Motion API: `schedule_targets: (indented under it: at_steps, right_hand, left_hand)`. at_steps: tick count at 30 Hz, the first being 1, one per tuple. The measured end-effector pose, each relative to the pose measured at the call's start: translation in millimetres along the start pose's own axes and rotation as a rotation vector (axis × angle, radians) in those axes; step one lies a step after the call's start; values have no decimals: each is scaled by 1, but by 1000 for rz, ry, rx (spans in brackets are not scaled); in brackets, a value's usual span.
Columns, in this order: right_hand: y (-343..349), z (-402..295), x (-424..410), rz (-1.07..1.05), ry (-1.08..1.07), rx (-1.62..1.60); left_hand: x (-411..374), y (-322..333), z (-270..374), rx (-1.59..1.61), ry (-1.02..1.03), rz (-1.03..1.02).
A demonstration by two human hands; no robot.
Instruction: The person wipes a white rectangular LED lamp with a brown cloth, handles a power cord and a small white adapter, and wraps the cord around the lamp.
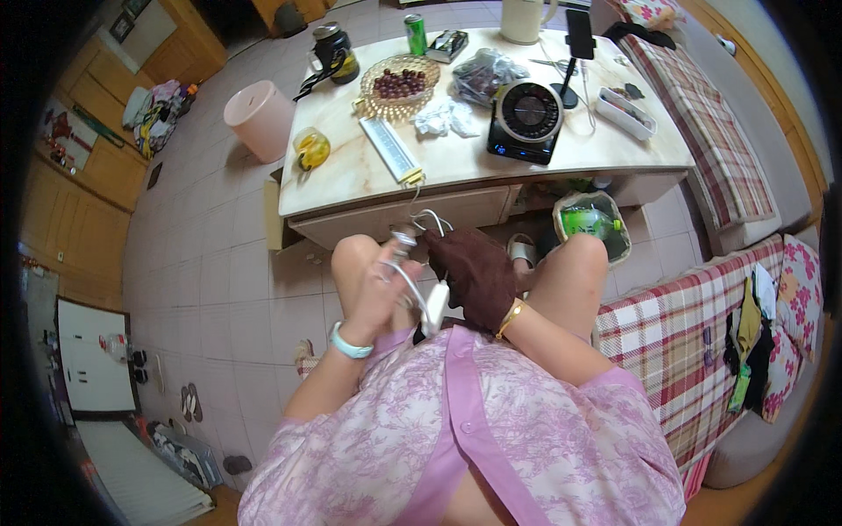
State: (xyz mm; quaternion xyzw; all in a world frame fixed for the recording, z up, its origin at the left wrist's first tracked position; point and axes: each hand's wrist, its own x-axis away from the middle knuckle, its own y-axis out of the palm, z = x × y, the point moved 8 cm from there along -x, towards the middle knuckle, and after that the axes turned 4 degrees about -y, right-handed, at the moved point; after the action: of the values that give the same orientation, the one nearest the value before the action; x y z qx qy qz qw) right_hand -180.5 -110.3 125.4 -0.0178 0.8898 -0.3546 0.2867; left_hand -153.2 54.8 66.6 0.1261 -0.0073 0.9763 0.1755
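Note:
My left hand (385, 286), blurred, is raised above my left thigh. It grips a small shiny metallic piece (403, 240) whose exact kind is unclear. A white cable (413, 286) loops from these fingers down to a white plastic block (435, 307) near my lap. A dark brown cloth (470, 276) covers my right hand, leaving its fingers hidden; only the wrist (520, 322) with a gold bracelet shows. More white cable (434, 215) comes out at the cloth's far end. On the table edge beyond lies a white light bar (391, 150) with yellow ends.
The marble-patterned table (342, 174) holds a plate of grapes (401, 85), a glass cup (312, 150), a phone on a stand (579, 36) and a round-grilled black device (528, 115). A pink bin (258, 118) stands left, a lined waste bin (615, 250) below the table, a plaid-covered sofa (648, 342) right.

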Motion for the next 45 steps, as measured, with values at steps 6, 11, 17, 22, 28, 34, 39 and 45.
schedule_targets:
  at_steps: [6,11,17,22,28,34,39,45]
  right_hand:
    - [18,6,22,168,-24,-172]
    - [17,1,16,99,59,-63]
    - [3,-11,-4,13,-11,-115]
    - [9,-5,-1,-100,-87,-258]
    - [14,-12,-1,-264,-34,-193]
    - [13,-20,-2,-254,-69,-112]
    - [7,-18,-2,-189,-27,-437]
    - [23,-2,5,-195,169,-384]
  left_hand:
    - [10,48,-11,-205,99,-170]
    - [12,49,-9,-66,71,-193]
    - [11,48,-34,-143,91,-233]
    - [12,43,-14,-304,60,-191]
    - [22,43,3,-257,-12,-314]
    - [20,27,-3,-494,114,-304]
    - [26,20,4,-641,83,-208]
    - [47,-14,21,-604,18,-329]
